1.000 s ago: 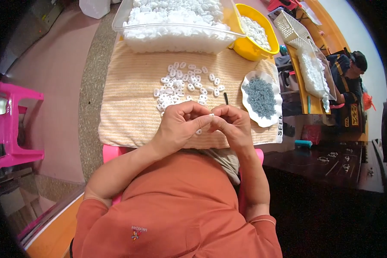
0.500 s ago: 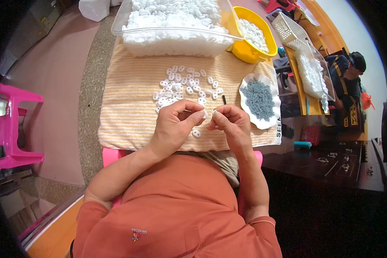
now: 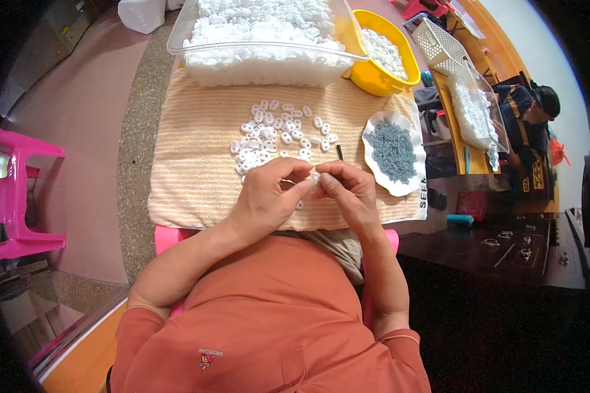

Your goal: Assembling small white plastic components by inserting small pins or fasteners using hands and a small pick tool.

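Note:
In front of my body, my left hand (image 3: 269, 196) and my right hand (image 3: 351, 190) meet fingertip to fingertip over a striped towel. Between their pinched thumbs and index fingers is a small white plastic piece (image 3: 315, 177), mostly covered by the fingers. Just beyond my left hand lies a loose pile of white oval two-hole plastic pieces (image 3: 265, 136). One more white piece (image 3: 299, 205) rests below the fingertips. A short black stick (image 3: 339, 152) lies past my right hand. To the right, a white scalloped dish (image 3: 373, 171) holds many small grey-blue parts (image 3: 392, 150).
A clear plastic bin (image 3: 269, 72) full of white pieces stands at the table's far side, beside a yellow basin (image 3: 380, 84) of similar pieces. A pink stool (image 3: 23, 190) is on the left. At the right, another person (image 3: 528, 118) sits by a second filled bin (image 3: 475, 114).
My two hands have come together: the gap between their fingertips has closed at the small white piece. The pile and the dish look undisturbed.

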Available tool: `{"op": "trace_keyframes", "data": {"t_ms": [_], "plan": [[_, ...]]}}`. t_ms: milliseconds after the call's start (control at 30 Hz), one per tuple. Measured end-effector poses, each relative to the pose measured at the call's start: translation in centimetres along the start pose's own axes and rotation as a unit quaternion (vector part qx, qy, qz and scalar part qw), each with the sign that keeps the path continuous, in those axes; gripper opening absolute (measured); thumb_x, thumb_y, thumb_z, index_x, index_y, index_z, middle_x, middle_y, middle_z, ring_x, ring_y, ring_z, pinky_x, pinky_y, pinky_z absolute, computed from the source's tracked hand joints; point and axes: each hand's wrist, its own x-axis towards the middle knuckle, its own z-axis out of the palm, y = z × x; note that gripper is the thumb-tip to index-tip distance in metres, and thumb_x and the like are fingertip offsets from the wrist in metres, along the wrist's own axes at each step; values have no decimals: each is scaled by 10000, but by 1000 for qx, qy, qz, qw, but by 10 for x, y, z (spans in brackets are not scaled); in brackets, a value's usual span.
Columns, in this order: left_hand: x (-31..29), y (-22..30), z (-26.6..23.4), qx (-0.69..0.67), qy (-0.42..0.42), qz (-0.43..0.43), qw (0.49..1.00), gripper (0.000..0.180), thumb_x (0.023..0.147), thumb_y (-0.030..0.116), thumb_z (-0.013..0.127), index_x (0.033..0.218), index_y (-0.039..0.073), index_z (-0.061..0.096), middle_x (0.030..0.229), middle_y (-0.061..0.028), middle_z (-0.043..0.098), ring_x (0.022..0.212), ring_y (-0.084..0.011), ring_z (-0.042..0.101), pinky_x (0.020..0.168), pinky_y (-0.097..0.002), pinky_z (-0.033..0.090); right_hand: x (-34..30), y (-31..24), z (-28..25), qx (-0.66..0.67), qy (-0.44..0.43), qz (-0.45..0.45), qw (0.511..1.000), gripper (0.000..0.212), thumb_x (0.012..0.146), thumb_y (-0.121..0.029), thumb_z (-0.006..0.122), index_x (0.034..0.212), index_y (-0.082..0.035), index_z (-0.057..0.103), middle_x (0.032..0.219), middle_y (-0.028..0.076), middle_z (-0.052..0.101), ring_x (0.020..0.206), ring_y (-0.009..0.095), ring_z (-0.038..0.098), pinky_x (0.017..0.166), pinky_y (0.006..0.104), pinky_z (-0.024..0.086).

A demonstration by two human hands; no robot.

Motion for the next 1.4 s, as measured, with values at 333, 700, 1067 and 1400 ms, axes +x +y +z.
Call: {"op": "trace_keyframes", "data": {"t_ms": [333,700,1067,1400], "plan": [[2,-3,-1,-263,-69,-133,953,168,882,37,649,1036,-30,637,876,-61,673,762,-99,627,691,-233,523,-5,-6,5,29,-10,-2,1000,153,900,-10,619,1041,45,592,915,96,660,780,141,657,706,262,564],[3,-5,-3,-283,-117,-129,943,167,901,59,631,1032,-45,636,887,-58,679,818,-93,637,721,-226,520,-6,-2,7,80,25,19,996,164,877,-39,664,1000,33,582,864,96,660,765,148,654,678,279,574],[2,-4,-1,-258,-104,-130,952,141,919,66,603,999,-46,629,870,-64,679,801,-97,638,717,-235,526,-7,-3,9,44,38,-14,998,136,884,-21,644,990,36,580,853,85,649,735,141,647,661,270,566],[5,-3,-4,-319,-43,-145,936,129,917,72,614,1006,-20,606,878,-84,667,798,-132,659,725,-266,570,-2,-5,-6,-72,114,-35,990,94,881,-4,638,965,25,609,808,40,637,667,87,598,636,215,508]]}}
